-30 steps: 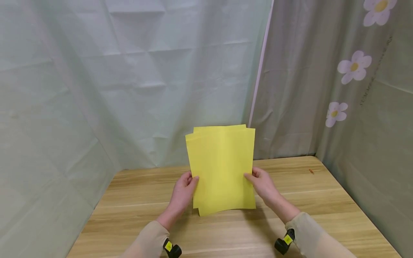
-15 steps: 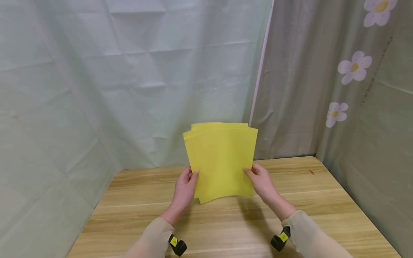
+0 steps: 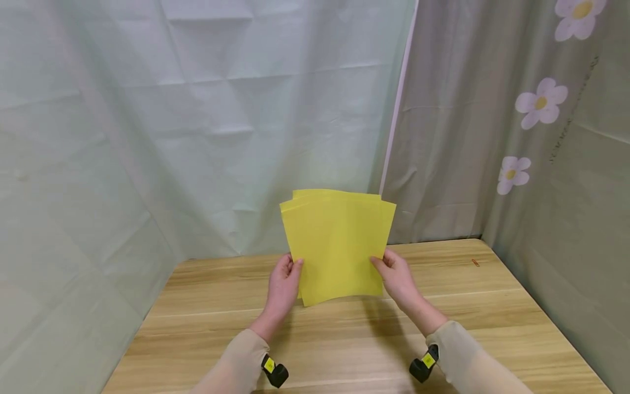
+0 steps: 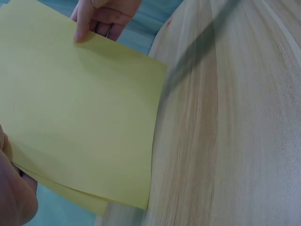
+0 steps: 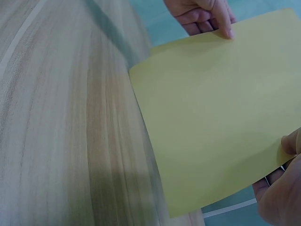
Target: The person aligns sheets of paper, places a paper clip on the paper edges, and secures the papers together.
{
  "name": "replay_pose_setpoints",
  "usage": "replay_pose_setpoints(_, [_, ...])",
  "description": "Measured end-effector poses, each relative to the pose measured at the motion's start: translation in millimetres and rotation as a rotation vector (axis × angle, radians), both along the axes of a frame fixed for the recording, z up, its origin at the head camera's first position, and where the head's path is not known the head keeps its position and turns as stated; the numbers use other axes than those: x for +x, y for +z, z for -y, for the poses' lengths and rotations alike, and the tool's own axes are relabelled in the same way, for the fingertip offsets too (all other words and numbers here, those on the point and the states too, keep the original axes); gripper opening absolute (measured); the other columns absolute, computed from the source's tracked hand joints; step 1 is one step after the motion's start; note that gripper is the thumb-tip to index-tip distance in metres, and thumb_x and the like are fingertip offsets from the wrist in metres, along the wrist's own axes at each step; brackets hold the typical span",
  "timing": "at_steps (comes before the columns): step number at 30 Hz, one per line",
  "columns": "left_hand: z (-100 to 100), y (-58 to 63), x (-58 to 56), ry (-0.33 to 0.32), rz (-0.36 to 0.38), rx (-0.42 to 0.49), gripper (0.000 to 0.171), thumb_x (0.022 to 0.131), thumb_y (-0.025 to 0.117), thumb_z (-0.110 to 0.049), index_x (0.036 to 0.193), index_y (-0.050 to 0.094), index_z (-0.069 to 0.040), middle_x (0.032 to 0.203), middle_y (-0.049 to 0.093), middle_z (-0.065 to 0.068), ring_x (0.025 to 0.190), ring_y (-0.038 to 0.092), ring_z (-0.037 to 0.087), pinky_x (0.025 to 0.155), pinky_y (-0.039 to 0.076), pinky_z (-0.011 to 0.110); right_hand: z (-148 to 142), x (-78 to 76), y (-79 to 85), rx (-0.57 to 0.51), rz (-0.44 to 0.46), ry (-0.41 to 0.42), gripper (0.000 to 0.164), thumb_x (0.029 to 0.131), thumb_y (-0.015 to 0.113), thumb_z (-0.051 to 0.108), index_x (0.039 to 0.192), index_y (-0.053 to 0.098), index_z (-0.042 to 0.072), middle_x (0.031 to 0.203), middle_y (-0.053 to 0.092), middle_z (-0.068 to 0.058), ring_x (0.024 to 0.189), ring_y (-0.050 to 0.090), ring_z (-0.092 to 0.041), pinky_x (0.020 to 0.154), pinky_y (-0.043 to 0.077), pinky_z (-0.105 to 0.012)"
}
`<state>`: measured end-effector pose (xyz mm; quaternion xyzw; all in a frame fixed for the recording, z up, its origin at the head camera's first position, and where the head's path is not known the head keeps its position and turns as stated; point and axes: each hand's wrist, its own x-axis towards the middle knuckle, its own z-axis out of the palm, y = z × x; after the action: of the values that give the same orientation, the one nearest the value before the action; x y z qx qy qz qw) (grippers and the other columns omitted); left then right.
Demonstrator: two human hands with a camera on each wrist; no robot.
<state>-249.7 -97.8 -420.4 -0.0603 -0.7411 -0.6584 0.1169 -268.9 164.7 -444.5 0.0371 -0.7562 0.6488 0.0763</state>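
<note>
The tabletop (image 3: 197,328) runs out of the head view's bottom edge. Over it, yellow sheets (image 3: 337,246) stand raised and misaligned: at least two, overlap hiding the exact count. The left hand (image 3: 284,282) and right hand (image 3: 400,279) pinch opposite side edges, thumbs in front, other fingers mostly hidden behind. One orange object (image 3: 475,262), too small to identify, lies far right.

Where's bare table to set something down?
Bare: the table left of the left hand, out to its left edge; right of the right hand, except for the small orange object; and the near strip between the black wrist cameras. Crowded: the middle, where both hands hold the yellow sheets.
</note>
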Motion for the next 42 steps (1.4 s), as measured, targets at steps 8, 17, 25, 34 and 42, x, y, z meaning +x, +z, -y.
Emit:
replay_pose_setpoints(8, [-3,-2.3,0.1,-0.009,-0.003,0.013,0.025,0.107,0.052,-0.004,0.125,0.058,0.011,0.114,0.069,0.027,0.100,0.063,0.040,0.081,0.055,0.045,2,1.3,-1.1,-0.030,0.006,-0.009,0.026,0.105,0.060,0.010,0.126,0.067,-0.003,0.115,0.070,-0.022,0.103,0.068,-0.033,0.087,0.056,-0.046])
replay_pose_setpoints(17, [-6,-6.0,-0.2,-0.004,0.023,0.022,0.026,0.106,0.052,-0.004,0.126,0.057,0.011,0.115,0.069,0.028,0.103,0.065,0.042,0.086,0.054,0.056,0,0.5,-4.9,-0.040,0.017,0.001,0.031,0.106,0.058,0.013,0.129,0.064,-0.006,0.119,0.068,-0.024,0.107,0.066,-0.036,0.090,0.055,-0.046])
replay_pose_setpoints(25, [-5,-6.9,1.2,-0.003,0.028,0.018,0.026,0.106,0.053,-0.005,0.126,0.057,0.012,0.114,0.069,0.028,0.102,0.064,0.042,0.083,0.055,0.052,1,-0.6,-8.4,-0.029,0.023,-0.001,0.028,0.106,0.058,0.013,0.127,0.066,-0.003,0.116,0.070,-0.020,0.103,0.068,-0.031,0.089,0.056,-0.046])
replay_pose_setpoints(34, [-1,-32.4,-12.2,0.013,0.057,0.023,0.027,0.108,0.052,-0.010,0.127,0.057,0.010,0.114,0.069,0.026,0.102,0.066,0.038,0.084,0.056,0.051,1,0.5,-10.9,-0.030,0.046,0.014,0.029,0.106,0.057,0.014,0.130,0.065,-0.001,0.118,0.070,-0.018,0.105,0.068,-0.032,0.091,0.055,-0.051])
replay_pose_setpoints(42, [1,-49.8,-19.3,0.019,0.052,0.013,0.029,0.108,0.055,-0.019,0.126,0.060,0.004,0.112,0.072,0.019,0.097,0.067,0.027,0.078,0.057,0.036,1,-0.6,-13.1,-0.027,0.051,0.016,0.030,0.107,0.056,0.015,0.132,0.064,0.000,0.119,0.070,-0.018,0.106,0.068,-0.032,0.092,0.055,-0.050])
